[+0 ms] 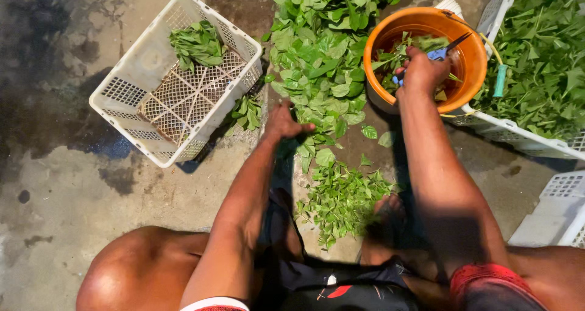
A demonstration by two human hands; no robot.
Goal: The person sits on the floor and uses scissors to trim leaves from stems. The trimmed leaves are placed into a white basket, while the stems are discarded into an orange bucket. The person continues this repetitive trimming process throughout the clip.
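Observation:
My right hand (421, 71) reaches into an orange bucket (472, 67) and grips a pair of blue-handled scissors (443, 50); cut green bits lie inside the bucket. My left hand (283, 123) is closed on a bunch of leafy green stems (308, 141) at the edge of a long pile of green leaves (320, 61) on the concrete floor. A smaller heap of leafy sprigs (341, 198) lies between my knees.
A white plastic crate (125, 95) at the left holds a few green leaves (196, 43). Another white crate (518, 137) at the right is full of greens (542, 61). A third white crate (557, 210) sits at the lower right. The floor is wet in patches.

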